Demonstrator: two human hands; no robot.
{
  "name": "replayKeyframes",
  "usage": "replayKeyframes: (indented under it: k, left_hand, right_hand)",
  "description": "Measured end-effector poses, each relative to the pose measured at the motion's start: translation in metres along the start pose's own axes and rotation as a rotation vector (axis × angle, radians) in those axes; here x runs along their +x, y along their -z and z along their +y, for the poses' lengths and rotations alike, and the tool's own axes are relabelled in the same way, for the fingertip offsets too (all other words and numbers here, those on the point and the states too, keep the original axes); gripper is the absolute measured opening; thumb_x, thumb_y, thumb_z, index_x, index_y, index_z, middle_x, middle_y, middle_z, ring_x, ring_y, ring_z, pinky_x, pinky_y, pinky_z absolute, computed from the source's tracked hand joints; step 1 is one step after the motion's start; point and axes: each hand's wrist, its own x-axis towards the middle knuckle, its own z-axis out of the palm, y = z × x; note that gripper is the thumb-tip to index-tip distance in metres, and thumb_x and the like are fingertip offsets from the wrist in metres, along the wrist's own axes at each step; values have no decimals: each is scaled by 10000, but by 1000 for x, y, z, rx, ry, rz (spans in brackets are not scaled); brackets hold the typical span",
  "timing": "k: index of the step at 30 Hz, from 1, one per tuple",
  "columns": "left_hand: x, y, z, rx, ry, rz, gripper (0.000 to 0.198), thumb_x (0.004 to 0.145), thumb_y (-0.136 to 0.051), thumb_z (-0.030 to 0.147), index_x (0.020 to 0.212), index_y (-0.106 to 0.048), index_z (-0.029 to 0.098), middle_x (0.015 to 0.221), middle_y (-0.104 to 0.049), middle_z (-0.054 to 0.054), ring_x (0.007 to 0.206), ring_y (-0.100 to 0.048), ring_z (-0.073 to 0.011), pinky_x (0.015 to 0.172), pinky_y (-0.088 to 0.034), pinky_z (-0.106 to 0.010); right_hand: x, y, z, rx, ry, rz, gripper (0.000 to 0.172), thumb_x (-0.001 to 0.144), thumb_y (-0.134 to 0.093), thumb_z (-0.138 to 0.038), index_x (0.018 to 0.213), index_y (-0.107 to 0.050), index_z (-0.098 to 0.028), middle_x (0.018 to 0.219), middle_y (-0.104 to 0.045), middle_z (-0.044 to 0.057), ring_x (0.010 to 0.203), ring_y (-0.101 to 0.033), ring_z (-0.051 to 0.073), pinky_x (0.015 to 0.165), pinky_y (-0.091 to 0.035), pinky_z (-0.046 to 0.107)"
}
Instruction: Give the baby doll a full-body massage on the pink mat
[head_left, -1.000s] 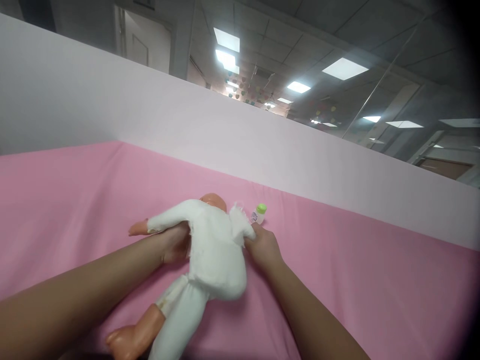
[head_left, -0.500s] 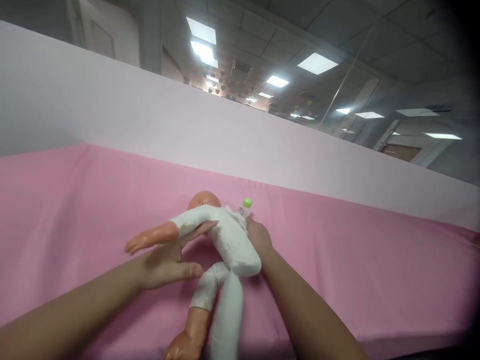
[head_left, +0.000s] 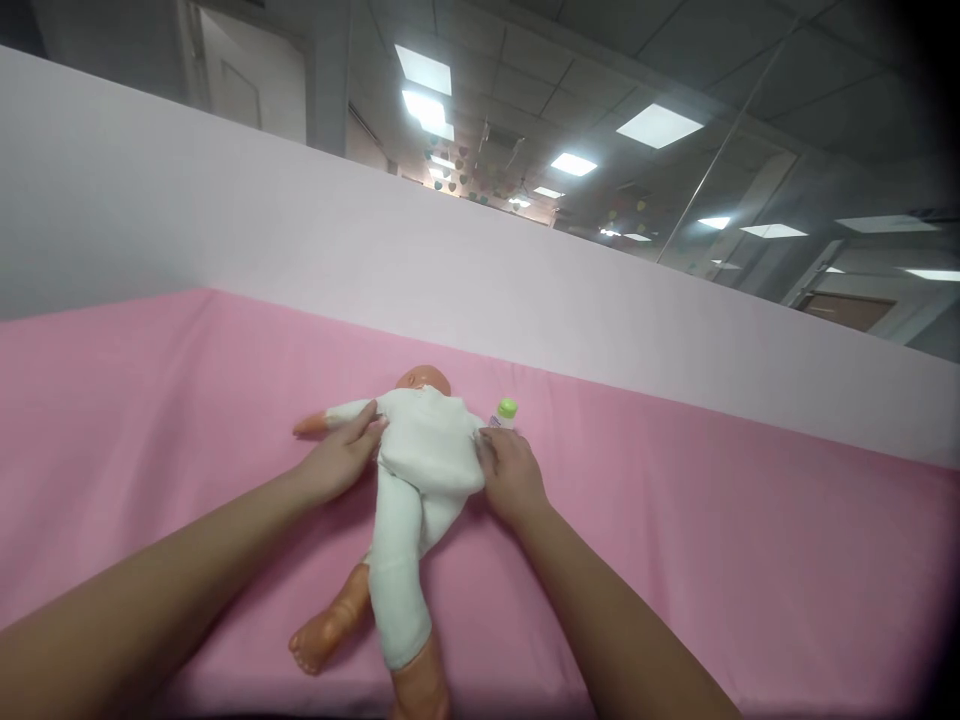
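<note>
A baby doll (head_left: 431, 440) with a white cloth body and orange-tan plastic head, hands and feet lies flat on the pink sheet (head_left: 675, 520). Its head points away from me, and no face shows. My left hand (head_left: 341, 462) grips the doll's left-hand side below the outstretched arm, fingers pressed against the cloth. On the opposite side, my right hand (head_left: 516, 478) has its fingers bent around the doll's other arm or side, hiding that part. The doll's legs lie toward me, one crossing over the other. Just beyond my right hand is a small clear bottle (head_left: 506, 411) with a green cap.
A white wall or panel (head_left: 480, 270) rises along the far side of the pink-covered surface. Above it, glass (head_left: 720, 180) shows ceiling lights and a door (head_left: 255, 80). Soft creases run through the sheet on both sides.
The doll has turned from a tilted pose to lying flat, and its legs have shifted. My left hand has moved up and closed on its side; my right hand still holds the other side.
</note>
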Motion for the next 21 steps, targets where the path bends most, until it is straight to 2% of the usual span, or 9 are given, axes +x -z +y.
replayKeyframes:
  k: [3,6,9,11,13,15,17,19,21]
  left_hand:
    - [5,3,-6,40,43,23,843,910,-506,706,1595,-380,231,1627,-379,-122,1543,-239,-369,1230,-235,-498]
    - [7,5,-9,138,33,9,762,924,-493,664,1560,-445,248,1574,-469,-133,1491,-350,-392,1172,-299,-509]
    - [7,5,-10,328,-74,-62,569,925,-505,575,1378,-649,263,1314,-693,-133,1244,-587,-432,1026,-398,-514]
    - [7,3,-9,437,-143,-88,477,913,-520,493,1281,-708,255,1172,-746,-131,1069,-657,-411,921,-436,-488]
    - [5,1,-6,523,-151,-80,436,886,-544,436,1242,-723,260,1084,-760,-133,957,-676,-384,859,-446,-463]
    - [1,-2,-1,578,-135,-41,410,876,-553,423,1211,-731,268,1040,-762,-129,906,-678,-375,836,-453,-459]
    - [-5,-4,5,540,-177,22,408,925,-497,449,1210,-721,261,1096,-753,-117,973,-672,-373,866,-462,-462]
    - [-12,-6,13,397,-250,70,462,990,-408,487,1271,-680,240,1213,-723,-102,1115,-642,-356,944,-464,-453]
    - [-20,-9,19,236,-315,37,524,1019,-368,525,1346,-624,205,1255,-702,-106,1190,-617,-331,997,-466,-431]
  right_hand:
    - [-8,7,-14,171,58,-58,340,1020,-430,-299,1267,-660,-263,1216,-695,46,1142,-612,238,1038,-455,393]
    - [-17,12,-28,315,110,-148,441,1038,-435,-390,1460,-525,-297,1393,-627,48,1251,-592,243,1068,-455,397]
    - [-25,7,-39,307,154,-225,751,947,-599,-551,1600,-299,-335,1620,-387,62,1487,-363,318,1187,-335,508]
    - [-28,-2,-43,285,119,-238,961,857,-699,-608,1628,-184,-356,1689,-229,59,1559,-187,348,1223,-247,574]
    - [-29,-11,-47,297,40,-218,1080,803,-756,-610,1636,-115,-356,1706,-159,63,1571,-134,348,1231,-232,584]
    - [-29,-16,-48,343,-18,-197,1120,784,-786,-564,1639,-101,-332,1701,-171,78,1563,-171,336,1233,-259,558]
    - [-27,-17,-48,393,-52,-182,1091,789,-785,-474,1637,-123,-292,1680,-232,98,1543,-241,325,1221,-305,528]
    - [-24,-16,-48,411,-88,-161,1044,780,-760,-364,1629,-163,-255,1650,-301,114,1516,-306,322,1201,-347,513]
    - [-22,-15,-47,395,-113,-136,1023,749,-736,-285,1620,-202,-236,1630,-338,122,1497,-343,326,1186,-371,508]
